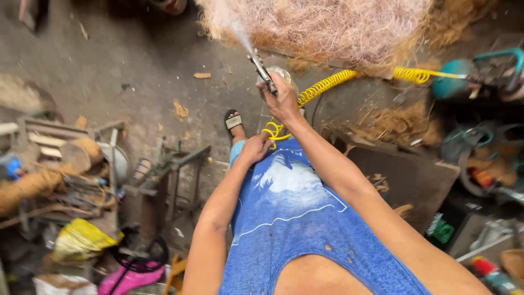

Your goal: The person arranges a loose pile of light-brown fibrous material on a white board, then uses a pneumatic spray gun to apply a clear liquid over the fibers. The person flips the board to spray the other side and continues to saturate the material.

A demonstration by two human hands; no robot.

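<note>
Fibre heap (327,27) ahead, coiled hose (327,84) before it (workbench (164,175) left)

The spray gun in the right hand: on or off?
On. The spray gun held in the right hand throws a pale jet toward the fibre pile.

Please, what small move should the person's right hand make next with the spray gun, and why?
Probably sweep the spray gun slightly to the right. The right hand aims it at the left edge of the fibre pile, where the mist lands; most of the pile lies further right. The yellow coiled hose looks slack enough. The left hand rests at the shirt hem.
</note>
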